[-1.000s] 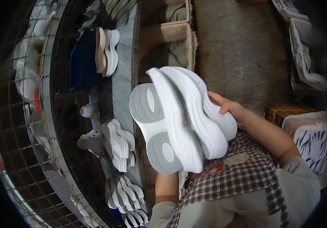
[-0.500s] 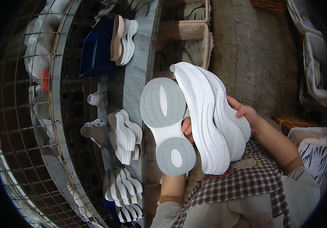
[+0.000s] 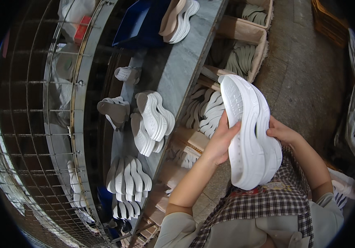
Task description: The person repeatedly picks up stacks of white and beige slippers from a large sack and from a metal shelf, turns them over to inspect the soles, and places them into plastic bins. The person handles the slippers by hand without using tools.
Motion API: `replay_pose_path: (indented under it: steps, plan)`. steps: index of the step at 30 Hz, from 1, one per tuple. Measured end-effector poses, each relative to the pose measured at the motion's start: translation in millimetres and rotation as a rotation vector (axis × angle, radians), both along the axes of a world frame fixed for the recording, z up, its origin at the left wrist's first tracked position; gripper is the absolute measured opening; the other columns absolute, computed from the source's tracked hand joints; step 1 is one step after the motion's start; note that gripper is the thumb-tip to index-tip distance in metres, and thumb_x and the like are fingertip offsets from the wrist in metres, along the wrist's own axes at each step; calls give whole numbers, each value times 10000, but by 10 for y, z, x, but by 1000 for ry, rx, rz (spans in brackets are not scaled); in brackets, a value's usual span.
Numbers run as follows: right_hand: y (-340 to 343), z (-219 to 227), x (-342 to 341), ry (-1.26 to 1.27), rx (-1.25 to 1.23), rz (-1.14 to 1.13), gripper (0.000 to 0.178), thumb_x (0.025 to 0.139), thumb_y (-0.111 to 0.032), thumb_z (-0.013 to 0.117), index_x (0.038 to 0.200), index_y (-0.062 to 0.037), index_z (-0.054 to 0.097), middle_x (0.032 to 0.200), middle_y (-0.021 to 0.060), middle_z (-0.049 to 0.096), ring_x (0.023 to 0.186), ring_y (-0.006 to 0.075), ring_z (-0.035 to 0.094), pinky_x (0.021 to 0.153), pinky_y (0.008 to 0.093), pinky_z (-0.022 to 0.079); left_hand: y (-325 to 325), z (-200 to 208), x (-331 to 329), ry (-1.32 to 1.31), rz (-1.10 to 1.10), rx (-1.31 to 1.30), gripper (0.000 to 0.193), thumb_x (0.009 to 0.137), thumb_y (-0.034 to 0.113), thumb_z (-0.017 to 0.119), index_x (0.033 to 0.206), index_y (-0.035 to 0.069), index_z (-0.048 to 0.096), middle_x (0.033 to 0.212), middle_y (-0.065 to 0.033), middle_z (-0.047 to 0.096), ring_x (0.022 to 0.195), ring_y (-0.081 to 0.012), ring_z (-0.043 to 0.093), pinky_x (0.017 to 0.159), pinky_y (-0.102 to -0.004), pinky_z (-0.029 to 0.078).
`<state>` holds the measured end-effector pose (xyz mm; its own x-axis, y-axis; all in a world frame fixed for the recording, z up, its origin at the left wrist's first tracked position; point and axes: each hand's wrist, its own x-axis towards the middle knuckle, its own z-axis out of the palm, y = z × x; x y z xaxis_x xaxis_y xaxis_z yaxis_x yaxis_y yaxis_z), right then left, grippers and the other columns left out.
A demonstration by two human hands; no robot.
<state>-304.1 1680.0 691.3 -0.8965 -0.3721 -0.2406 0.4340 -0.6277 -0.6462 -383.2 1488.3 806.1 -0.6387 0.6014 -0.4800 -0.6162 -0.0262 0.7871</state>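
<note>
1. A wire mesh point(image 3: 57, 110) is bending along the left side of the workspace, and a grey tabletop point(image 3: 183, 74) is running diagonally beside it, with the stone floor point(image 3: 293, 62) showing beyond its right edge.
2. Toward the tabletop's far end, a blue bin point(image 3: 140, 25) is standing beside a beige and white sole bundle point(image 3: 179, 20); a grey-and-white stack point(image 3: 156, 118) is lying midway along, and a row of white soles point(image 3: 130, 177) is filling part of the near end.
3. Just off the tabletop's right edge, a cloth-lined crate point(image 3: 245, 32) is holding grey-green soles point(image 3: 241, 58).
4. The nested white soles point(image 3: 249, 124) are hanging in the air between the hands, off the tabletop's right edge and in front of the plaid apron point(image 3: 243, 205).
5. Their long axis is running away from the body, one end pointing toward the crate, the other toward the apron.
6. The left hand point(image 3: 220, 142) is pinching their left side about midway, its thumb lying on the rim; it is the hand nearer the tabletop.
7. The right hand point(image 3: 283, 133) is gripping the opposite side, thumb pressing the outer wall; its other fingers are mostly hiding behind.
</note>
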Motion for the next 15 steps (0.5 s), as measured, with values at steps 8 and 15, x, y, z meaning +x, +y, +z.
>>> replay_pose_path:
  steps: [8, 15]
  plan:
    - [-200, -227, -174, -88, -151, 154, 1065, 718, -412, 770, 1477, -87, 97, 1432, 155, 338, 1294, 244, 390, 1052, 415, 373, -1733, 269, -437, 1401, 146, -1756, 1002, 659, 314, 799, 1418, -20, 236, 1460, -226, 279, 1381, -400, 195, 1066, -595, 189]
    - [-357, -264, -400, -92, -152, 76, 845, 849, -377, 658, 1469, -103, 153, 1429, 124, 352, 1272, 219, 416, 1043, 378, 392, -1705, 527, -104, 1337, 475, -1058, 556, 667, 126, 790, 1146, -30, 556, 1071, -177, 630, 971, -259, 621, 864, -375, 468]
